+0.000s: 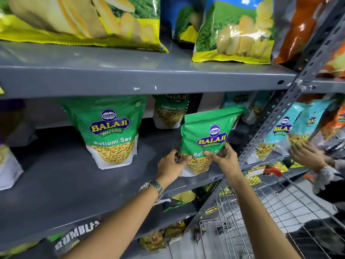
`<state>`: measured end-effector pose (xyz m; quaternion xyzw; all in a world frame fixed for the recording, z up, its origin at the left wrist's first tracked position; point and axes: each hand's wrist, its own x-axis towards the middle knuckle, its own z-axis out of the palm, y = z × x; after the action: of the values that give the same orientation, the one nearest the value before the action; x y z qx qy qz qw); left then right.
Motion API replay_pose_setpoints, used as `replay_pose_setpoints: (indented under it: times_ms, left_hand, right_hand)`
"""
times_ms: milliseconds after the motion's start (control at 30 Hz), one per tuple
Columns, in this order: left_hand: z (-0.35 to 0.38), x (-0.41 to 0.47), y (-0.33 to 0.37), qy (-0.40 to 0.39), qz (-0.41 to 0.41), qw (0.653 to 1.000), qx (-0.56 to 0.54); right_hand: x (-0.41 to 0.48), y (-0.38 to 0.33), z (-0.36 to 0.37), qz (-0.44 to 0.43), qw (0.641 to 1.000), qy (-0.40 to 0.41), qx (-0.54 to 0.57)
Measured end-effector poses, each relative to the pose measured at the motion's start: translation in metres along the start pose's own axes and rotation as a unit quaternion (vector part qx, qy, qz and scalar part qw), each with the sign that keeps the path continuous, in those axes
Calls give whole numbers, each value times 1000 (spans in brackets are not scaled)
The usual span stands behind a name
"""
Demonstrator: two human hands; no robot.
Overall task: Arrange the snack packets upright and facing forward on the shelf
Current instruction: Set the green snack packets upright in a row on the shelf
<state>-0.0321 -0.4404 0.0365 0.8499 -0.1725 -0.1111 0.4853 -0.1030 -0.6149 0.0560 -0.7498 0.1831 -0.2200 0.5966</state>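
Observation:
A green Ratlami Sev packet stands on the grey middle shelf, front outward and leaning slightly right. My left hand grips its lower left edge. My right hand holds its lower front, thumb across the label. A second green Ratlami Sev packet stands upright and facing forward to the left. A third green packet stands further back between them.
Large yellow chip bags fill the upper shelf. Teal packets stand in the bay to the right, past a perforated grey upright, where another person's hand reaches in. A wire shopping cart sits at lower right.

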Motion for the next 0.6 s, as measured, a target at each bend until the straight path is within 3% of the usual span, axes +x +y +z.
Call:
replay_pose_setpoints:
  times_ms: [400,600]
  left_hand:
    - [14,-11,-4,21,-1,1000,-6]
    - [15,-13,-10,22,0,1000,-6]
  right_hand:
    - [-17,0,0,-2,999,24,35]
    - [-24,-4,10,29,994,80,64]
